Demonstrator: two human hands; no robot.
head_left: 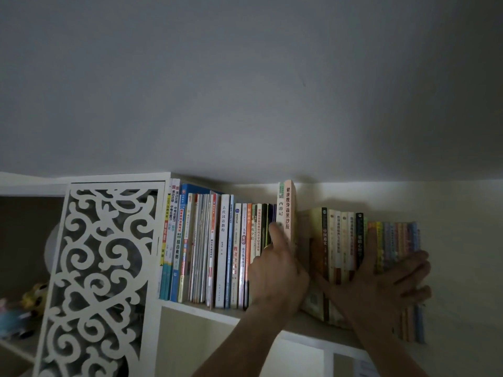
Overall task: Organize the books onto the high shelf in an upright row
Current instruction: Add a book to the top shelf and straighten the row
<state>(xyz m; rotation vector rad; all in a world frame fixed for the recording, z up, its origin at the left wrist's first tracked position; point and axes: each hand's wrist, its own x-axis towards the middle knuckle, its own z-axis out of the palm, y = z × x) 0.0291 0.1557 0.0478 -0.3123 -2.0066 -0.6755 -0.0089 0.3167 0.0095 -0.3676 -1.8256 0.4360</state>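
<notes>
Both forearms reach up from below. Left hand (pixel 277 270) grips two tall books (pixel 286 210), thumb on their spines, fingers curled behind. Right hand (pixel 386 278) lies flat with fingers spread, pressing the right group of books (pixel 343 240). Left row of books (pixel 212 240) stands upright on the high shelf (pixel 201 308), against the wall (pixel 245 91).
</notes>
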